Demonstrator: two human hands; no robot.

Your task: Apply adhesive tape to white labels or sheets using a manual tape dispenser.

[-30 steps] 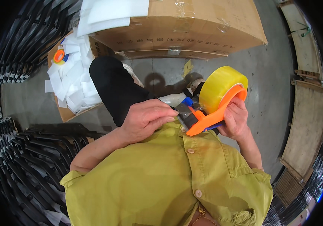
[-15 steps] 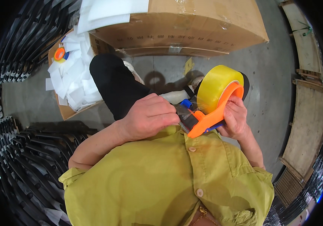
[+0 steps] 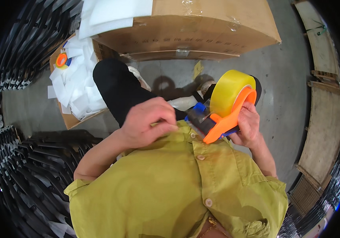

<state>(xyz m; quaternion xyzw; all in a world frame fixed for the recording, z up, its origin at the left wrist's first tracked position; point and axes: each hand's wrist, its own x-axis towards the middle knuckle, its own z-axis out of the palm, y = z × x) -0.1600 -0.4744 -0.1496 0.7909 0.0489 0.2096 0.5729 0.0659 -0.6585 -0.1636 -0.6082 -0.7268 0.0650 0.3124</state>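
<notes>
My right hand grips the handle of an orange tape dispenser that carries a yellow roll of tape. The dispenser is held close in front of my chest, roll upward. My left hand is just left of the dispenser's blue and dark front end, its fingers pinched together near the tape's end. Whether it holds the tape's end I cannot tell. I wear a yellow-green shirt, and one dark trouser leg shows above my hands.
A large taped cardboard box lies ahead with white foam sheets on it. A smaller open box of white sheets holds a second tape dispenser. Black stacked parts fill the left; wooden boards line the right.
My left hand has drawn slightly left, away from the dispenser's front end. The dispenser in my right hand has stayed nearly in place.
</notes>
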